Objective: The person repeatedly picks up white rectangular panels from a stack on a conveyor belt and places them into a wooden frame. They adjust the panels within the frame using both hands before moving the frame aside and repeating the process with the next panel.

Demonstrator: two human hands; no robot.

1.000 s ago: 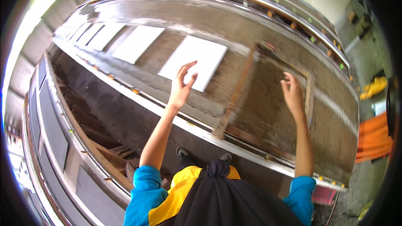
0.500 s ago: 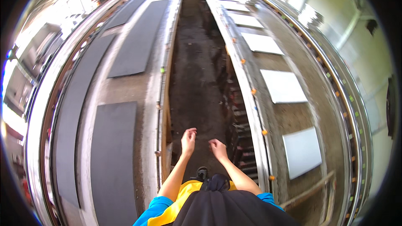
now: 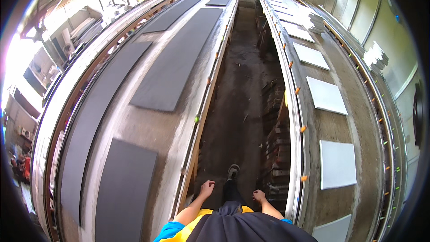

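My left hand (image 3: pixel 207 189) hangs low in front of me, beside the edge of the left table, with its fingers curled in and nothing visible in them. Lower right of it is my right hand (image 3: pixel 259 196), also loosely closed and empty, near the edge of the right table. Neither hand appears to touch anything. Closest to my left hand lies a dark grey flat sheet (image 3: pixel 125 192) on the left long table (image 3: pixel 145 127). On the right long table (image 3: pixel 333 127), a white rectangular panel (image 3: pixel 338 165) lies nearest my right hand.
A narrow dark aisle (image 3: pixel 242 94) runs ahead between the tables, with my shoe (image 3: pixel 233 171) on its floor. Stacked items (image 3: pixel 277 152) sit under the right table. Orange pegs (image 3: pixel 303 129) stick up along its edge. More dark sheets (image 3: pixel 179 58) and white panels (image 3: pixel 327 95) extend away.
Both hands have dropped lower and toward me. The view has turned left and moved along the aisle, so tables and panels sit nearer. One foot is now forward.
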